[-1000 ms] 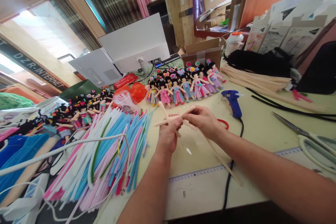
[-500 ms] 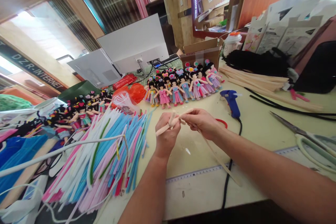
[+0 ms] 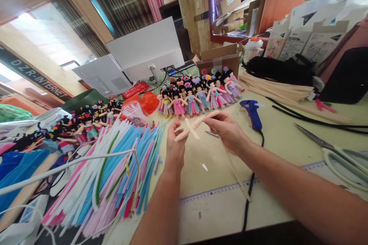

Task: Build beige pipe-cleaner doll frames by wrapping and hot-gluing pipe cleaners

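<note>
Between my hands, above the table, is a small doll body (image 3: 196, 124) of twisted cream pipe cleaner, with short limbs sticking out crosswise. My left hand (image 3: 176, 141) pinches its left end between thumb and fingers. The fingers of my right hand (image 3: 223, 129) are closed on its other end. A long loose cream pipe cleaner (image 3: 236, 170) hangs down from my right hand towards the table edge. Beyond my hands stands a group of finished pipe-cleaner dolls (image 3: 191, 101) with black hair and coloured dresses.
At left lies a big pile of coloured pipe cleaners (image 3: 115, 176), with a white cable across it. On the right are a blue glue gun (image 3: 253, 115), scissors (image 3: 324, 147) and cream pipe cleaners (image 3: 276, 88). A ruler (image 3: 212, 192) runs along the front edge.
My hands have moved apart, and my left hand now grips the doll body's end instead of its middle, so more of the body shows. A metal tip has come into view beside my right hand.
</note>
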`<state>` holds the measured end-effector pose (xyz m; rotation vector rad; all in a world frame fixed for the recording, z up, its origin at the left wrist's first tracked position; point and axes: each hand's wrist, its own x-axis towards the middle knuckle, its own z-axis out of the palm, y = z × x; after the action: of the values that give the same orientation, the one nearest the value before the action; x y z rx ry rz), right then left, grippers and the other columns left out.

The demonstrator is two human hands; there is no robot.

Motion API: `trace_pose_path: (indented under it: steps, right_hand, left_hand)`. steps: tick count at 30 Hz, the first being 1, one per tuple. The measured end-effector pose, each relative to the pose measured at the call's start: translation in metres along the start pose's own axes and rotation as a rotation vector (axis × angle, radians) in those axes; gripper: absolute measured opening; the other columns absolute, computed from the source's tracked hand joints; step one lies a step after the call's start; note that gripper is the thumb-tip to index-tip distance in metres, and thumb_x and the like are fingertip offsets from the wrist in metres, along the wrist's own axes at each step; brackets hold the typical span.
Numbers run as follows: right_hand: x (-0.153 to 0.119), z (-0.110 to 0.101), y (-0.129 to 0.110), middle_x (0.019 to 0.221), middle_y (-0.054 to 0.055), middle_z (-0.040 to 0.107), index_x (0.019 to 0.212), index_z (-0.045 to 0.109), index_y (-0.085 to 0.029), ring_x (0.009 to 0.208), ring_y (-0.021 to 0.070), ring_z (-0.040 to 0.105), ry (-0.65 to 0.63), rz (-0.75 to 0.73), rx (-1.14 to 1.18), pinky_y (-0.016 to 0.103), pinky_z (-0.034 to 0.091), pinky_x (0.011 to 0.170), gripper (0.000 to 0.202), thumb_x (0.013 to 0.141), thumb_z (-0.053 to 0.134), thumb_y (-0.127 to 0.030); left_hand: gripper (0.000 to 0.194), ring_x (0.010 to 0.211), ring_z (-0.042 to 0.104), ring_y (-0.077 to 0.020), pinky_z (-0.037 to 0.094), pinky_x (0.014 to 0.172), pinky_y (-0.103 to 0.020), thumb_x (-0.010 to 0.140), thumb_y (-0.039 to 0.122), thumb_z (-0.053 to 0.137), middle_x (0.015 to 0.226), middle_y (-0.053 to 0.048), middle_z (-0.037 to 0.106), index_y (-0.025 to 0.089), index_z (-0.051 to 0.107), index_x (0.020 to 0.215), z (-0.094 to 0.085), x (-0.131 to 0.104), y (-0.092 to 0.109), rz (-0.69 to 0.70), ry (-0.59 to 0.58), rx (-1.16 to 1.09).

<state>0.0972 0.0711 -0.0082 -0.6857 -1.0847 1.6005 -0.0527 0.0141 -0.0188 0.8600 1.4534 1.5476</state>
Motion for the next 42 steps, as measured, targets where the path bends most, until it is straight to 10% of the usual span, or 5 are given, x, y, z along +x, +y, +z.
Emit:
trace_pose_path:
  steps: [4,9,14,22,42]
  right_hand:
    - [0.001,-0.002,-0.002,0.058,-0.004,0.051,0.067,0.061,-0.022,0.051,0.0084,0.036,0.034,-0.076,-0.036,0.026,0.028,0.048,0.035,0.058,0.082,-0.048]
    - [0.0,-0.002,0.0,0.065,-0.003,0.057,0.069,0.062,-0.021,0.056,0.0095,0.041,0.002,-0.093,-0.086,0.026,0.032,0.052,0.032,0.063,0.079,-0.047]
    - [-0.002,0.002,0.008,0.065,-0.002,0.058,0.072,0.065,-0.021,0.059,0.0106,0.044,-0.065,-0.112,-0.101,0.026,0.034,0.054,0.027,0.066,0.079,-0.043]
    - [-0.003,0.006,0.012,0.057,-0.005,0.053,0.065,0.06,-0.02,0.049,0.0079,0.039,-0.087,0.002,-0.071,0.025,0.03,0.047,0.032,0.063,0.081,-0.043]
    - [-0.001,0.003,0.007,0.051,-0.005,0.05,0.058,0.057,-0.018,0.046,0.0059,0.039,-0.076,0.208,0.125,0.024,0.026,0.044,0.043,0.048,0.089,-0.044]
  left_hand:
    - [0.034,0.076,0.056,-0.0144,0.039,0.061,-0.024,0.067,0.037,0.071,0.094,-0.006,0.063,0.019,0.069,0.095,0.001,-0.003,0.009,-0.322,-0.275,-0.176]
    - [0.041,0.076,0.055,-0.0129,0.043,0.064,-0.024,0.062,0.026,0.074,0.094,-0.005,0.064,0.018,0.072,0.102,0.003,-0.011,0.017,-0.299,-0.44,-0.327]
    - [0.041,0.072,0.054,-0.0116,0.042,0.061,-0.024,0.064,0.048,0.08,0.084,-0.003,0.062,0.017,0.07,0.089,0.006,-0.011,0.009,-0.286,-0.32,-0.418]
    - [0.031,0.066,0.052,-0.009,0.04,0.064,-0.023,0.058,0.032,0.083,0.073,0.001,0.062,0.017,0.069,0.082,0.012,-0.009,0.002,-0.105,-0.12,-0.315]
    - [0.025,0.067,0.047,-0.0125,0.037,0.061,-0.025,0.067,0.034,0.08,0.071,0.002,0.058,0.02,0.069,0.085,0.007,-0.003,-0.003,0.238,-0.085,0.081]
